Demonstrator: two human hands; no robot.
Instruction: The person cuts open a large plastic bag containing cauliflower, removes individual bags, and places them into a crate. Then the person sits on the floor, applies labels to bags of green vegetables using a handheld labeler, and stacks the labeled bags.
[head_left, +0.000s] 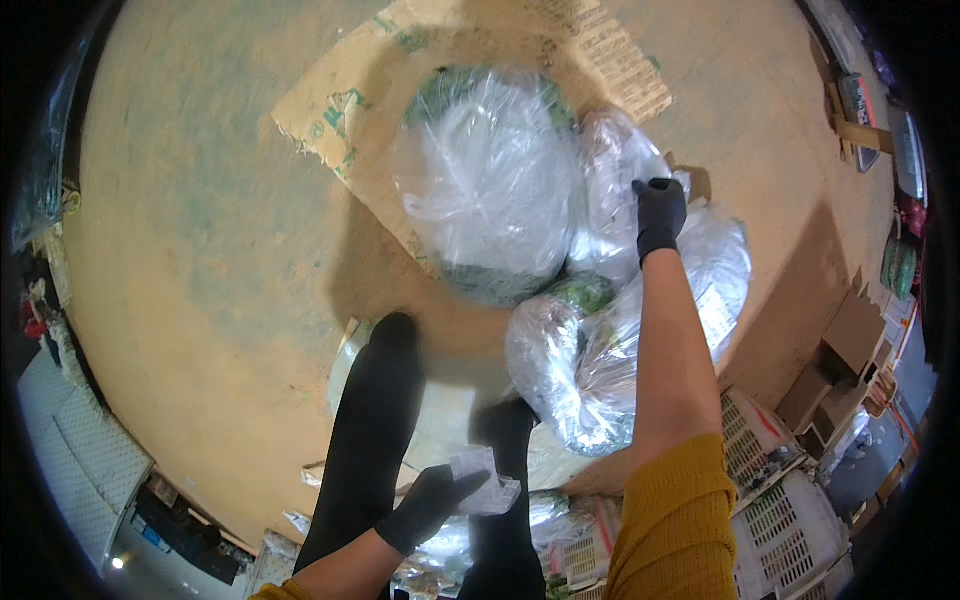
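My left hand (431, 504), in a black glove, holds a few small white printed paper slips (484, 484) between thumb and fingers, over my legs. My right hand (662, 214), also gloved in black, is curled at the side of a clear plastic bag (615, 165) with pale contents; whether it grips the film cannot be told. Left of that bag sits a large, full, clear plastic bag (495, 180) with green leafy contents, on flattened cardboard (322, 124). Nearer to me lie a shiny clear bag of greens (555, 367) and, partly behind my right forearm, another clear bag (720, 262) bearing a label.
White slatted plastic crates (787, 525) stand at the lower right, beside open cardboard boxes (851, 337). More plastic-wrapped produce (442, 547) lies behind my legs. A white patterned surface (75, 450) and a dark object (187, 532) are at the lower left.
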